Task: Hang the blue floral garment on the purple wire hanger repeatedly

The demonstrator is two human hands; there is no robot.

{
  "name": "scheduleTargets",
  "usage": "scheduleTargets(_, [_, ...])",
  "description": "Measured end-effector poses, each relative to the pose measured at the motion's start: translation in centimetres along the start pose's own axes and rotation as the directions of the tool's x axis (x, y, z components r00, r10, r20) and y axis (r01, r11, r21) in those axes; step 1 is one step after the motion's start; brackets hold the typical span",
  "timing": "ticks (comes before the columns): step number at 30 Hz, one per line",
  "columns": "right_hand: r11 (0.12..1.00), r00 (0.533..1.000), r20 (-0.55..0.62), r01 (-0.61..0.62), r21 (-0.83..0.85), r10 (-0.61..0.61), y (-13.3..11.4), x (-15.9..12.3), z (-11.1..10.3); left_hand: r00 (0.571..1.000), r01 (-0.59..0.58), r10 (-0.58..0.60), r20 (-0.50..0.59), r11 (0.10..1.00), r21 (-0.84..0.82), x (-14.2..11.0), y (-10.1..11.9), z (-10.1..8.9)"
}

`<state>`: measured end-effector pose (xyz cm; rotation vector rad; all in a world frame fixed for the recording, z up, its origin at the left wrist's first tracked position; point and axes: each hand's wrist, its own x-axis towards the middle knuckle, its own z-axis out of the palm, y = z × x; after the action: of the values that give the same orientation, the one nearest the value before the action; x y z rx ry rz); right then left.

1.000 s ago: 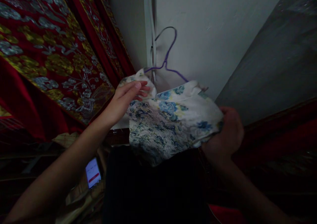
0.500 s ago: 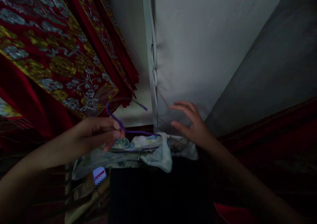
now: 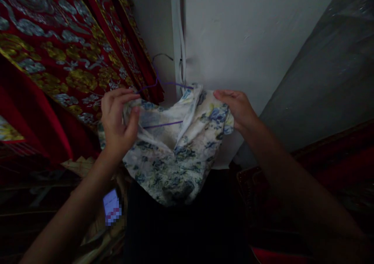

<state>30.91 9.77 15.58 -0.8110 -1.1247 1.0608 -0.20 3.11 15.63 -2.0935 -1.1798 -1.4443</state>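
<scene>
A white garment with blue and yellow flowers hangs on a thin purple wire hanger in front of me, its lower part drooping over something dark. My left hand pinches the garment's left shoulder, fingers closed on the cloth. My right hand grips the right shoulder near the collar. The hanger's hook rises behind the cloth, and one purple bar shows through the open neckline.
Red cloth embroidered in gold and silver hangs at the left. A white wall with a vertical white strip is behind. A grey slanted surface fills the right. A lit phone screen lies low left, beside a dark mass.
Half a second ago the garment lay low with my left hand on the hanger and my right hand open. Now both hands have lifted it by the shoulders.
</scene>
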Motion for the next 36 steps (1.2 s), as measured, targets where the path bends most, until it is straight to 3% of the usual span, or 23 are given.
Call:
scheduleTargets(2, [0.999,0.998,-0.045,0.037,0.023,-0.036,-0.9,2.2,-0.2,0.998,-0.034,0.035,0.058,0.999,-0.015,-0.7,0.3,0.8])
scheduleTargets(4, [0.996,0.994,-0.078,0.078,0.046,-0.074,-1.0,3.0,-1.0,0.974,-0.111,0.119,0.195,0.992,-0.053,-1.5,0.4,2.0])
scheduleTargets(8, [0.987,0.981,-0.155,0.134,0.093,-0.118,0.8,1.1,-3.4,0.929,-0.213,0.232,0.290,0.972,-0.096,-3.4,0.7,4.8])
scheduleTargets(10, [0.989,0.982,-0.165,0.113,0.097,-0.095,2.1,-0.4,-4.3,0.939,-0.244,0.258,0.226,0.966,-0.088,-4.9,1.1,6.1])
scheduleTargets(12, [0.992,0.982,-0.176,0.086,0.094,-0.069,3.1,-1.5,-5.0,0.971,-0.228,0.231,0.070,0.973,-0.039,-6.7,1.5,7.1])
scheduleTargets(14, [0.991,0.974,-0.215,0.089,0.104,-0.065,3.8,-2.1,-5.2,0.986,-0.097,0.097,-0.132,0.995,0.004,-8.8,1.9,8.0])
scheduleTargets(16, [0.985,0.962,-0.262,0.117,0.130,-0.079,4.4,-2.4,-5.2,0.950,0.132,-0.147,-0.274,0.989,-0.074,-10.5,2.2,8.9])
scheduleTargets(18, [0.980,0.953,-0.292,0.132,0.152,-0.083,5.0,-2.6,-5.0,0.874,0.343,-0.418,-0.248,0.892,-0.295,-11.5,2.4,10.1])
scheduleTargets(20, [0.978,0.946,-0.315,0.132,0.164,-0.075,5.9,-3.0,-4.5,0.807,0.466,-0.583,-0.099,0.730,-0.499,-11.5,2.6,11.2])
scheduleTargets(22, [0.976,0.934,-0.350,0.133,0.170,-0.066,7.0,-3.4,-3.9,0.792,0.491,-0.611,0.002,0.633,-0.598,-10.7,2.7,12.1])
scheduleTargets(26, [0.975,0.916,-0.396,0.147,0.164,-0.071,8.8,-3.0,-3.4,0.788,0.431,-0.614,-0.049,0.606,-0.668,-8.1,2.3,12.4])
scheduleTargets(28, [0.982,0.917,-0.392,0.133,0.137,-0.069,9.3,-2.5,-3.7,0.758,0.438,-0.652,-0.036,0.549,-0.712,-7.2,1.8,12.0])
scheduleTargets(30, [0.990,0.908,-0.407,0.131,0.047,-0.101,9.7,-2.6,-4.4,0.713,0.455,-0.701,0.027,0.433,-0.778,-7.0,1.4,11.2])
scheduleTargets(31, [0.989,0.891,-0.429,0.145,-0.039,-0.148,10.0,-3.2,-4.6,0.682,0.458,-0.728,0.068,0.352,-0.816,-7.2,1.4,10.7])
scheduleTargets(33, [0.951,0.811,-0.505,0.197,-0.239,-0.295,10.9,-5.5,-4.5,0.605,0.443,-0.783,0.145,0.179,-0.879,-8.1,1.9,9.7])
scheduleTargets(35, [0.901,0.697,-0.587,0.219,-0.374,-0.413,12.6,-9.3,-2.9,0.539,0.419,-0.814,0.216,0.037,-0.907,-9.3,3.2,8.6])
scheduleTargets(36, [0.907,0.681,-0.617,0.182,-0.380,-0.395,13.6,-11.5,-1.6,0.516,0.414,-0.821,0.244,-0.010,-0.910,-10.0,4.2,8.0])
